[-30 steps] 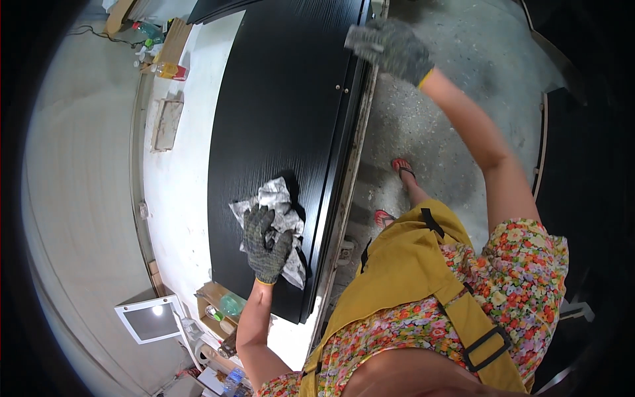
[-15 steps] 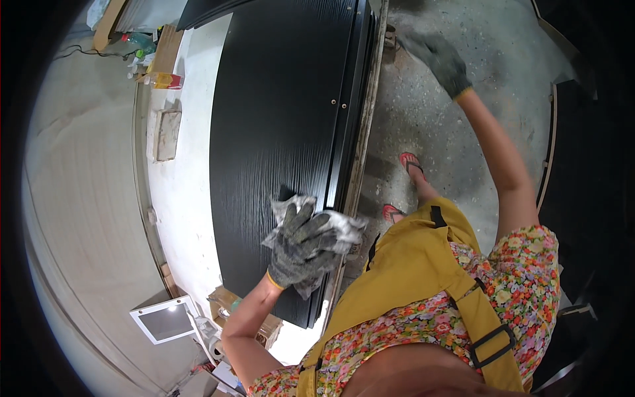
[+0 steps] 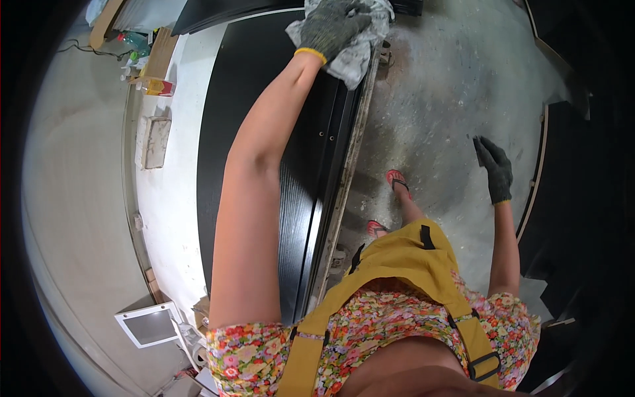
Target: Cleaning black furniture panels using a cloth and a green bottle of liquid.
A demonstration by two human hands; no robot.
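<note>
A long black wood-grain panel (image 3: 251,73) lies lengthwise on a white surface to my left, on top of other black panels. At its far end my left hand (image 3: 331,30), in a dark grey knit glove with a yellow cuff, presses a crumpled grey-white cloth (image 3: 355,69) against it. The hand covers part of the cloth. My right hand (image 3: 495,169), gloved the same way, hangs over the floor beside the panels. It holds nothing, and its fingers are stretched out with a gap between them.
Bottles (image 3: 137,43) and a small box (image 3: 155,142) are along the left side. A white-framed square lamp or mirror (image 3: 147,325) stands at the lower left. More black panels (image 3: 562,198) stand at the right, beyond the concrete floor (image 3: 436,112).
My left hand has carried the cloth from the near end of the panel to its far end. My right hand has drawn back toward me and to the right.
</note>
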